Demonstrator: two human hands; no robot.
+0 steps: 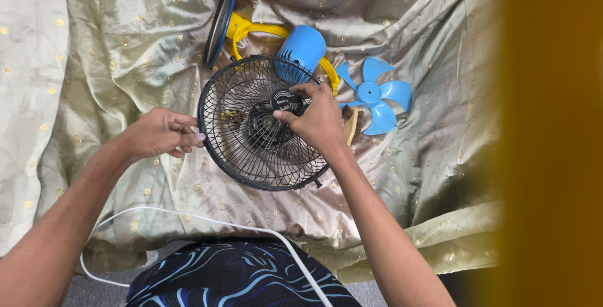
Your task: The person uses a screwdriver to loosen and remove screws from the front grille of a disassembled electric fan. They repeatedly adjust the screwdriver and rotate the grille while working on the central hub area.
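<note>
The grille [260, 125], a round black wire fan guard, lay on the cloth [125, 43], a pale green sheet with gold dots, just in front of the blue motor housing [303, 48]; whether it rested against the housing could not be told. The left hand [160, 134] was at the grille's left rim, fingers curled, fingertips touching the outer ring; the right hand [320, 121] was closed on the hub cap [287, 101], a small black disc at the grille's centre, thumb and fingers pinching its edge.

Judged handling: the grille appeared light and springy; thin wires would likely flex or bend under a squeeze, so the stiffer outer ring and the hub were the sound places to hold; the wires offered little slip. The cap seemed hard plastic, small, best gripped round its edge.

The yellow stand [251, 29] ran from the housing to the round base [220, 24], which stood tilted on edge; the blue blade [375, 94], five-lobed, lay apart to the right, probably light and brittle at the tips; a wooden-handled brush [350, 125] lay just beside the right hand; a white cord [188, 219] curved across the lap; a blurred orange shape [553, 137] blocked the right side of the view.
</note>
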